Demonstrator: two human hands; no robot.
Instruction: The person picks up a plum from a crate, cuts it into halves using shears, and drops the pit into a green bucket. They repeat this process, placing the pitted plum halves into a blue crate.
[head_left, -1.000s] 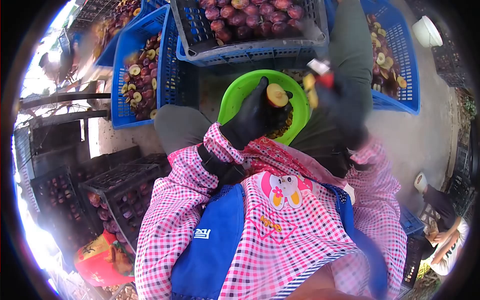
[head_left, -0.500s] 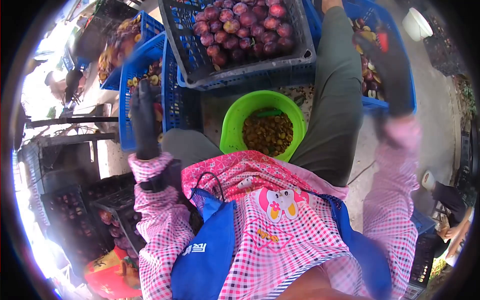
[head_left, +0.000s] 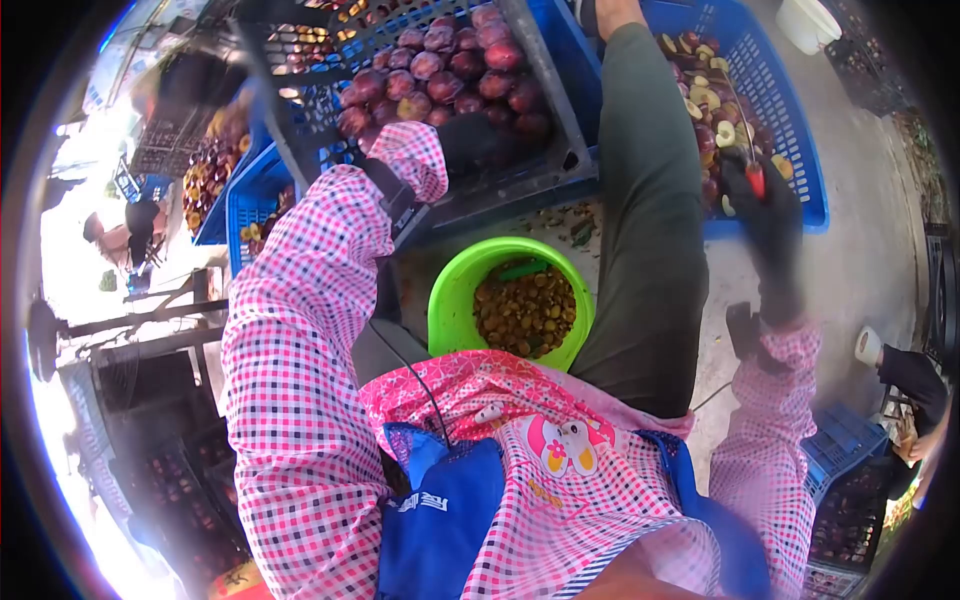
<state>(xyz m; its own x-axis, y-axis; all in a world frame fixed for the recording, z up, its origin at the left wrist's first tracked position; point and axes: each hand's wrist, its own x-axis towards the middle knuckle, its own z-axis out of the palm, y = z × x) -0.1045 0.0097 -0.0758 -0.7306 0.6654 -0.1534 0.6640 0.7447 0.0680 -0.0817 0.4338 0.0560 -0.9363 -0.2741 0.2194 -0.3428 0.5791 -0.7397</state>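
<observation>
Black-gloved left hand [head_left: 482,140] among plums [head_left: 440,70], grip unclear | right hand [head_left: 772,220] grip pinching red-handled tool [head_left: 755,180]

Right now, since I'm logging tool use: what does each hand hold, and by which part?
The right hand grips a red-handled tool by its handle. The left hand lies among whole plums; any hold there cannot be told.
</observation>
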